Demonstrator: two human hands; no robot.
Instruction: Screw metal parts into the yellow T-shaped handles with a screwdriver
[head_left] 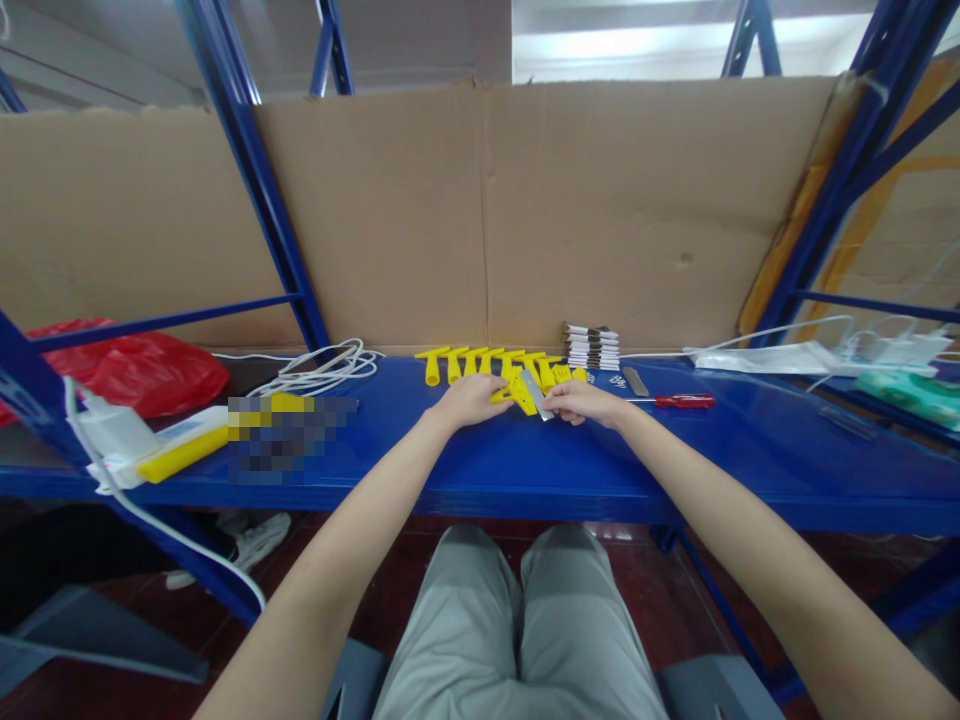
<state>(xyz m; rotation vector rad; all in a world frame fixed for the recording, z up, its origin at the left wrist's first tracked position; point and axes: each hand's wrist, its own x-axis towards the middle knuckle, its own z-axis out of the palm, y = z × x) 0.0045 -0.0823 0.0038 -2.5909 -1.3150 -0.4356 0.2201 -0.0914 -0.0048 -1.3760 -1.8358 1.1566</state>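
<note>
My left hand (472,400) is closed around a yellow plastic scraper handle (523,393) just above the blue bench. Pinched in the fingers of my right hand (583,400) is a flat metal blade (535,393), which lies slanted against the yellow head. Behind my hands a row of yellow T-shaped scraper handles (471,364) stands along the back of the bench. Several small yellow pieces (566,374) lie beside the blade. Right of my right hand is a screwdriver (684,401) with a red handle, its shaft pointing toward my wrist.
A stack of small packs (592,347) stands at the back, near a loose grey blade (634,381) and a little pile of small metal parts (681,381). Coiled white cable (330,368) and a red plastic bag (127,365) are at left. Cardboard (600,210) walls the back.
</note>
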